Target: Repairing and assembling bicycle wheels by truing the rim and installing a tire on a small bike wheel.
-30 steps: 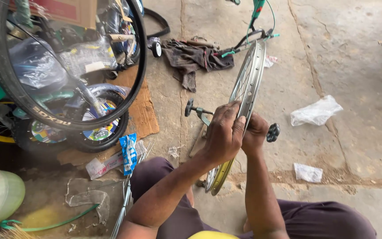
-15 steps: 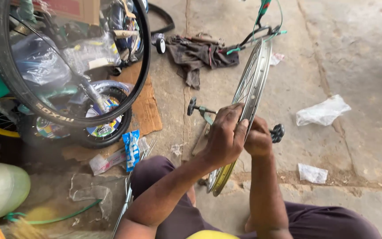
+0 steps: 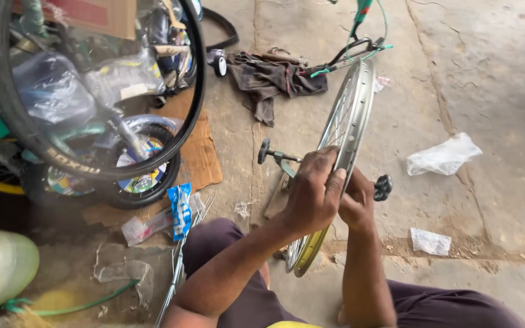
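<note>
Mid-frame: our left hand (image 3: 312, 200) & right hand (image 3: 355, 203) clamp the wheel rim (image 3: 352, 121); we'd best hold it upright, steady.

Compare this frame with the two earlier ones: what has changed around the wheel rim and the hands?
Little has changed. Both hands keep their grip on the bare wheel rim: the left hand over its near side, the right hand behind it. The view has shifted slightly. The dark rag, white plastic bag and black bicycle tyre lie as before.
</note>
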